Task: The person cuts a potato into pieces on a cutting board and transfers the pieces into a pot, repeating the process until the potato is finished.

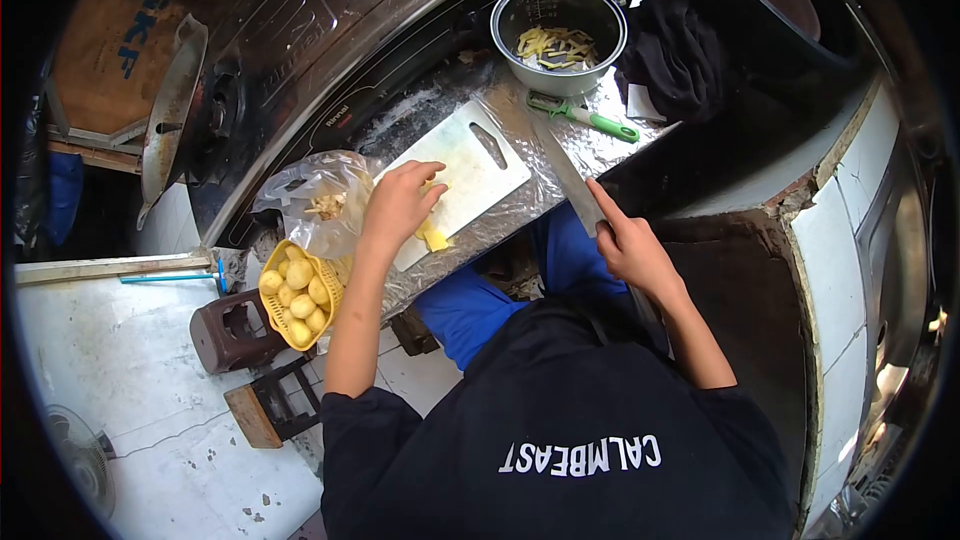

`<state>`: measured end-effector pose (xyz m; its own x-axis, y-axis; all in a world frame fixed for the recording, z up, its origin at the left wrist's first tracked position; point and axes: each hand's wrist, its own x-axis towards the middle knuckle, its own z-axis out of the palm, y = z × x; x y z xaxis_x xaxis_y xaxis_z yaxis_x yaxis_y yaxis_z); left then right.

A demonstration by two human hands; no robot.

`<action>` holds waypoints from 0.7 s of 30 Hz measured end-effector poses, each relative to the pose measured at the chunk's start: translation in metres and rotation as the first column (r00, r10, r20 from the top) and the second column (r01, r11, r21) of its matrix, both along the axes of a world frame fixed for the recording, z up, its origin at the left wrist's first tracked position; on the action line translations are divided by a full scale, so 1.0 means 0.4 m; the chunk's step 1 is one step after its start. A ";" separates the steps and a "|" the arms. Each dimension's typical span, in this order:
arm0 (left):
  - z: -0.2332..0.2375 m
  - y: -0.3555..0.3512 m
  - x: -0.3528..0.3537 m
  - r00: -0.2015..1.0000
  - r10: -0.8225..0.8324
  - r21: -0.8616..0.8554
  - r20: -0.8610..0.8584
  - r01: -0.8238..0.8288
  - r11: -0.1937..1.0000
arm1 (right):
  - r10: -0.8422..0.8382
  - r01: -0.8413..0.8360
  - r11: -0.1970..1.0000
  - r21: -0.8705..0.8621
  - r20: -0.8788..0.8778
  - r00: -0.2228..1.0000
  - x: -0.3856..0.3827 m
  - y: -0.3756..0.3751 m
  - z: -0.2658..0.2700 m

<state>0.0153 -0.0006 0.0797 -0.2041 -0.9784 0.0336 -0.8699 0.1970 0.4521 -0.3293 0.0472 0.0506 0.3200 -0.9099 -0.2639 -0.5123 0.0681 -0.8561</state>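
Observation:
My left hand (405, 202) is over the white cutting board (468, 165), its fingers curled around a yellow potato piece that they partly hide. Just below the fingers, another cut potato piece (432, 236) lies near the board's edge. My right hand (637, 252) is closed on the handle of a long-bladed knife (568, 178), held to the right of the board with the blade pointing away from me. Left of the board is a clear plastic bag (318, 190) with pale pieces in it. A yellow basket (327, 312) below it holds several peeled potatoes (297, 273).
Beyond the board stands a metal pot (560, 77) with potato sticks inside. A green peeler (585, 117) lies in front of it, beside a dark cloth (678, 55). The gas stove (300, 50) extends along the back left. A brown stool (232, 332) is beside the basket.

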 end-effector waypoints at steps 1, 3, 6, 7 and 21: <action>-0.021 0.006 -0.001 1.000 0.004 0.000 0.000 -0.004 1.000 | 0.007 -0.008 1.000 -0.010 -0.007 1.000 0.003 0.001 -0.002; -0.063 0.020 -0.003 0.999 -0.022 -0.134 0.034 0.026 0.991 | 0.019 -0.019 1.000 -0.014 -0.011 1.000 0.008 0.004 0.000; -0.099 0.022 -0.002 1.000 -0.010 -0.146 0.007 0.011 0.989 | 0.021 -0.021 1.000 -0.009 -0.005 1.000 0.009 0.009 0.011; -0.104 0.020 -0.001 1.000 -0.007 -0.164 0.001 0.007 0.987 | 0.016 -0.017 1.000 0.004 0.011 1.000 0.009 0.012 0.014; 0.062 -0.154 -0.111 0.978 -0.114 -0.260 -0.178 0.065 0.963 | -0.033 0.033 0.999 0.010 0.002 0.999 -0.014 0.020 0.011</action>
<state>-0.0290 -0.0621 0.1046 -0.2563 -0.9112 0.3225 -0.7469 0.3984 0.5323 -0.3351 0.0551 0.0552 0.2902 -0.9173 -0.2725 -0.5081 0.0937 -0.8562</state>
